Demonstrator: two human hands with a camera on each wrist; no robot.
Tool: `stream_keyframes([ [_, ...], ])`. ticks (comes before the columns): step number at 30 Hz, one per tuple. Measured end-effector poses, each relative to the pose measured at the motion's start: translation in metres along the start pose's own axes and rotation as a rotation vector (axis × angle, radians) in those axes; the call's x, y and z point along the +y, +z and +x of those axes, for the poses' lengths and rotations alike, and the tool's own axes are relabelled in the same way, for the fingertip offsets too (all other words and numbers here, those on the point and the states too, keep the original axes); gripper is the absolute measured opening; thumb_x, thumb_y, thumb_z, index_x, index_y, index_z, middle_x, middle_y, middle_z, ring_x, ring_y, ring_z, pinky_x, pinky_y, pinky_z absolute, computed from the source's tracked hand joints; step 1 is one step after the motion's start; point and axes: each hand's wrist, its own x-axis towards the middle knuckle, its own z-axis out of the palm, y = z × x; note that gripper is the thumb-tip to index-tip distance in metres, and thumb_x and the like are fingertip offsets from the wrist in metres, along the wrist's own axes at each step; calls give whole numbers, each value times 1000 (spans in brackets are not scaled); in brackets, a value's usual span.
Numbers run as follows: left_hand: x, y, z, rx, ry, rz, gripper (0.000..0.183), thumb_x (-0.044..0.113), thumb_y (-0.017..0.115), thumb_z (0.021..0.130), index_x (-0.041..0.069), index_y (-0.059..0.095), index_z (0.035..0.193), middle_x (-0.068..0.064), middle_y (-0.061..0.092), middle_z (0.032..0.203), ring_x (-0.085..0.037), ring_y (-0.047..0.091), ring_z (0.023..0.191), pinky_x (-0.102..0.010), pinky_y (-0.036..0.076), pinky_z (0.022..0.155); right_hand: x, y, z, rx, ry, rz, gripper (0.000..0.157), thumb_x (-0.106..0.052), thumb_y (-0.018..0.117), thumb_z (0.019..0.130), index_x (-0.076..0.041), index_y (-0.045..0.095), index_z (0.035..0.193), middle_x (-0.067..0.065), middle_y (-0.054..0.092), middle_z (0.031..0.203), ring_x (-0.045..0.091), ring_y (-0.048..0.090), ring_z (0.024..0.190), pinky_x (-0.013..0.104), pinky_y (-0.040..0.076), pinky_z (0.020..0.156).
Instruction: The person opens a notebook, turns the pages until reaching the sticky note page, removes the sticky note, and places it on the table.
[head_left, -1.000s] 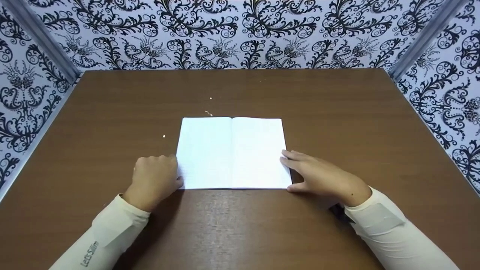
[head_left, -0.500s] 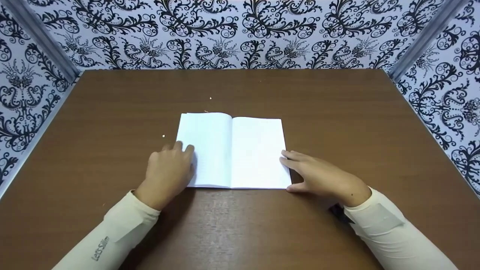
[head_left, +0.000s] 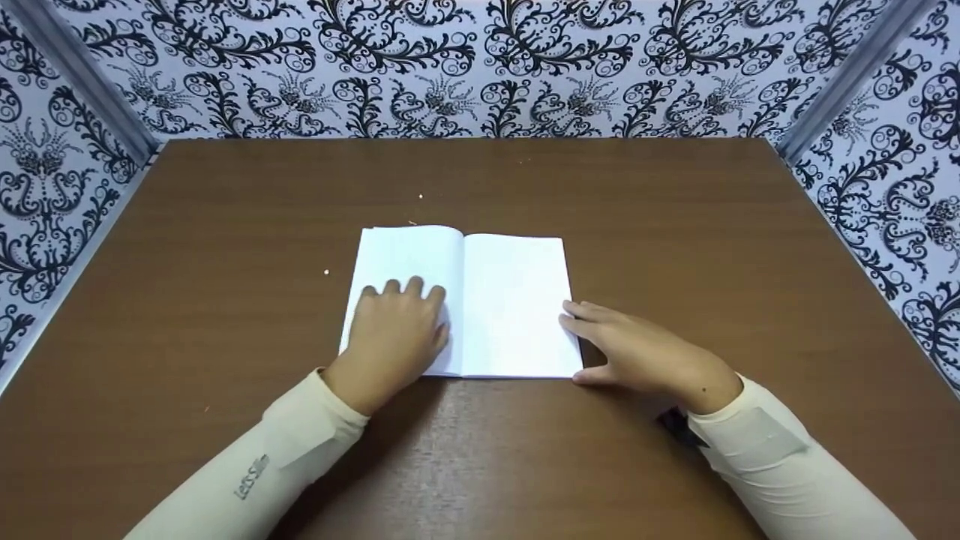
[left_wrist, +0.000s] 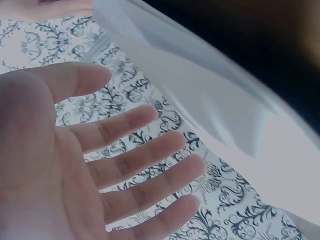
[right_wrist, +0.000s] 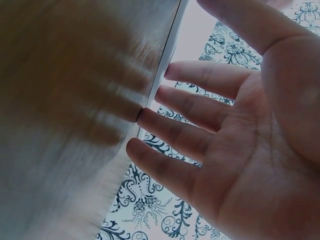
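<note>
A notebook lies open on the brown table, its white pages facing up and its fold near the middle. The left page rises in a curve beside the fold. Over the lower part of that page is my left hand, palm down with fingers apart. In the left wrist view, the left hand's fingers are extended and hold nothing; whether they touch the paper I cannot tell. My right hand rests at the notebook's right edge, fingertips on the page border and thumb by the lower corner. Its fingers are straight in the right wrist view.
The brown table spreads around the notebook. Small white specks lie beyond and left of it. Walls with black-and-white scroll pattern stand at the back and both sides. A dark object shows beneath the right sleeve.
My left hand has moved right from the notebook's left edge onto the left page, and its fingers have spread. That page now bulges near the fold. The right hand has stayed put.
</note>
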Motion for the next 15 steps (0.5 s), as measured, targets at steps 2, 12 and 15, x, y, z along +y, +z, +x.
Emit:
stream_keyframes([
  [2,5,-1,3,-21,11,-7,34,40,72,85,6,69,92,-11,69,80,-30,67,68,-46,53,59,0,0,0,0,-2,0,77,-32,76,87,2,42,148,19,35,160,38,33,148,54,31,117],
  [12,26,-4,11,-58,82,-29,36,43,69,89,8,70,101,-11,73,90,-31,72,80,-51,55,81,-1,0,0,15,-28,-21,77,-32,77,87,4,45,146,21,37,158,39,36,146,53,33,116],
  [15,32,-3,12,-74,105,-45,37,43,69,89,9,70,102,-11,72,92,-31,72,82,-52,55,83,0,0,-1,28,-40,-28,75,-31,77,87,4,46,145,22,39,156,40,38,145,53,34,115],
])
